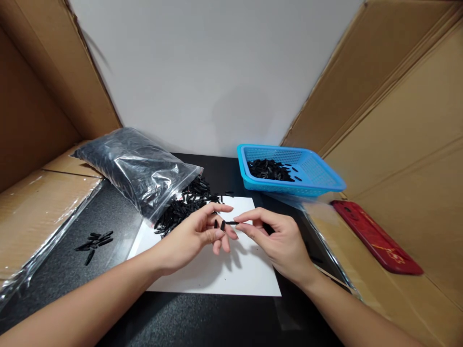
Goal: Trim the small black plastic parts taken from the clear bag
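Observation:
My left hand point(197, 234) hovers over a white sheet point(231, 274) and holds a couple of small black pieces point(219, 224) between its fingers. My right hand point(278, 238) pinches a thin black piece point(231, 222) at its fingertips, touching the left hand's fingers. A clear plastic bag point(133, 166) full of black pieces lies to the left, spilling a pile point(184, 205) onto the sheet just beyond my left hand.
A blue mesh basket point(318, 176) holding several black pieces stands at the back right. A small heap of black pieces point(96, 239) lies on the black mat at left. A red flat object point(376, 236) rests on the cardboard at right. Cardboard walls enclose both sides.

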Action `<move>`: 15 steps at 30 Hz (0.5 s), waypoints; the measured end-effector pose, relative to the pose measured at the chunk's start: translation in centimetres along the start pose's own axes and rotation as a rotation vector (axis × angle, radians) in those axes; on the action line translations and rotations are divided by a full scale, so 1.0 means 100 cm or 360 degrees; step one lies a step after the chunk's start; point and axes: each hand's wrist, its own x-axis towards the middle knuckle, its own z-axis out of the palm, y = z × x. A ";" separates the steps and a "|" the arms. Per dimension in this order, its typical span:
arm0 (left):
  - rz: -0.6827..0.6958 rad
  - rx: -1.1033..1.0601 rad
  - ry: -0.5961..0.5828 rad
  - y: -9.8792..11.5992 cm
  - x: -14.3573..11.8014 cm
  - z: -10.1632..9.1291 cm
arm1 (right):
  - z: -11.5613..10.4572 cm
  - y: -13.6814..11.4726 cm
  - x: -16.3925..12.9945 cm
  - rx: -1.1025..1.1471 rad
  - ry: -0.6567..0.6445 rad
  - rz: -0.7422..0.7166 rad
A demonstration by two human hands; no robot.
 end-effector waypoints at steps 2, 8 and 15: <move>-0.0018 -0.0013 0.0061 0.000 0.001 0.000 | -0.001 0.000 0.000 0.0033 0.0004 0.0047; -0.0062 -0.0085 0.0141 0.001 0.003 -0.001 | -0.001 0.000 0.000 0.0086 0.0011 0.0117; -0.0041 -0.0098 0.0154 0.002 0.002 -0.001 | -0.001 0.002 0.001 0.0414 -0.0002 0.0258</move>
